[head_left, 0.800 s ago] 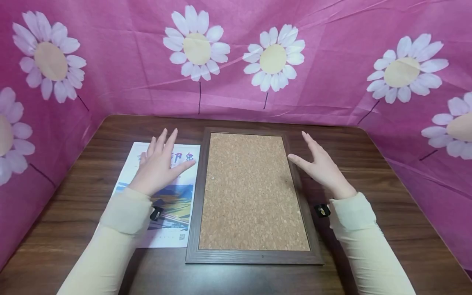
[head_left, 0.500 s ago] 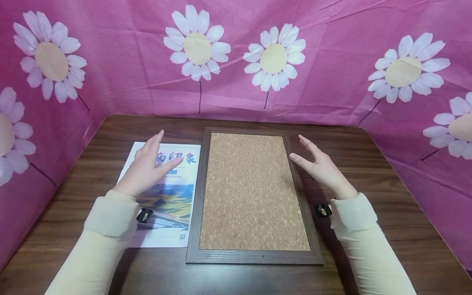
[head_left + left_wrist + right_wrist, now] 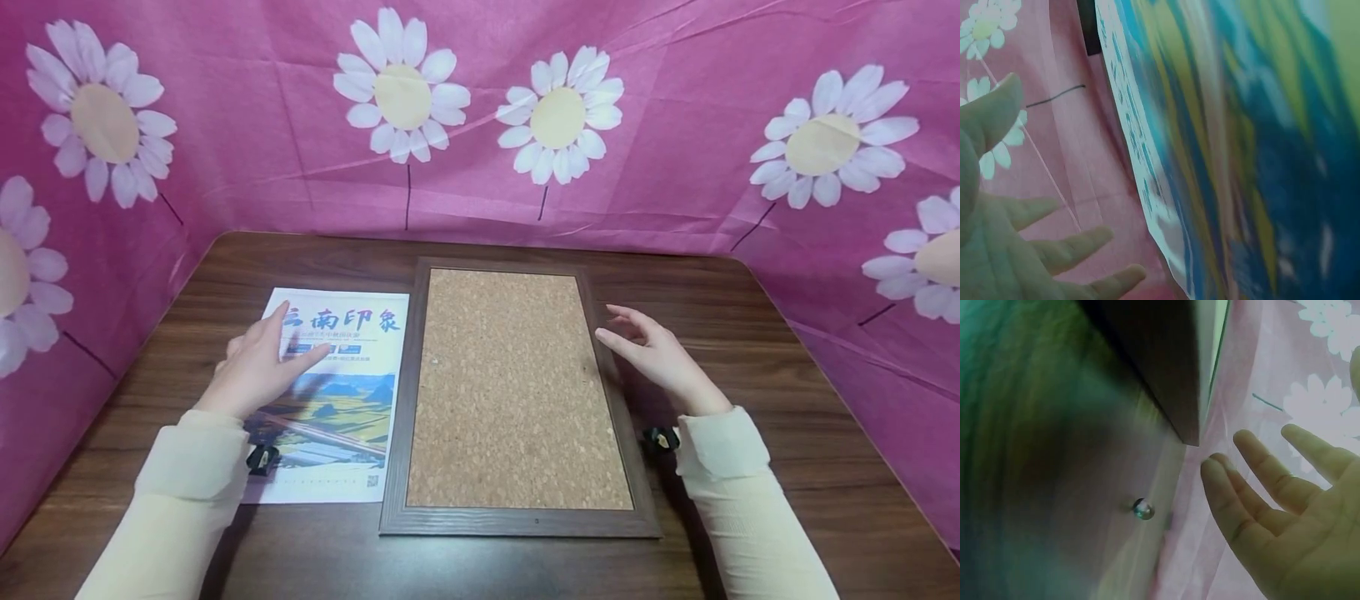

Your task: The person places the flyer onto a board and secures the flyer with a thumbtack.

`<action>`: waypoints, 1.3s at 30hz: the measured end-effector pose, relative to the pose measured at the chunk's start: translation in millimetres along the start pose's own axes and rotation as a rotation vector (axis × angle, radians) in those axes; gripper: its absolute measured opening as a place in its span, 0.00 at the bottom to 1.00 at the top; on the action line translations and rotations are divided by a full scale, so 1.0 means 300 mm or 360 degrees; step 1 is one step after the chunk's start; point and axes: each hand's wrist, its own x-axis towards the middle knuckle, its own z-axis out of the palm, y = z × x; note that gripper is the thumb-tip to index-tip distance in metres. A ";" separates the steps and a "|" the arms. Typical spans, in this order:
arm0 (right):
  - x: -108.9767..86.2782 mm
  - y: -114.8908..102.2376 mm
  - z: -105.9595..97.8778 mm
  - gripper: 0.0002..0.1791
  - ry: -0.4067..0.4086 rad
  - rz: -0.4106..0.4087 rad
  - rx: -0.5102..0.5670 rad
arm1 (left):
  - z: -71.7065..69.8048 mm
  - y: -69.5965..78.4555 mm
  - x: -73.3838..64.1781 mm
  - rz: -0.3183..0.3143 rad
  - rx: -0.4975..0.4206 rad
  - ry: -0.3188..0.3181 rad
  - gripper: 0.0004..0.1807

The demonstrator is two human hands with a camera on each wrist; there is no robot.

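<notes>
A printed poster (image 3: 341,417) with a landscape picture and large blue characters lies flat on the table. Above its left edge hovers my left hand (image 3: 247,367), thumb apart from the fingers and holding nothing; the left wrist view shows the fingers (image 3: 1072,250) spread. Beside the poster lies a cork board (image 3: 517,392) in a brown frame. Just off the frame's right side is my right hand (image 3: 660,354), its fingers loosely bent and nothing in them. A small shiny round object (image 3: 1144,509) sits on the table in the right wrist view; its kind is unclear.
The dark wood table (image 3: 787,433) is enclosed at the back and sides by a pink cloth (image 3: 480,192) printed with white daisies. Small black wrist cameras (image 3: 262,458) hang at the sleeve cuffs.
My left hand has moved left and nearer, uncovering more of the poster's title. The right hand has drawn slightly nearer, its fingers bending a little. Poster and board have stayed put.
</notes>
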 end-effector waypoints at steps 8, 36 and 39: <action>-0.009 0.032 0.009 0.38 -0.0031 0.0015 0.0029 | -0.020 -0.042 -0.005 -0.0062 0.0046 -0.0079 0.60; -0.013 0.094 0.003 0.37 -0.0322 -0.0106 -0.0073 | -0.129 -0.170 0.001 -0.0030 0.0132 -0.0250 0.29; -0.016 0.108 -0.003 0.38 -0.0373 -0.0138 0.0028 | -0.139 -0.179 0.000 -0.0044 0.0114 -0.0293 0.28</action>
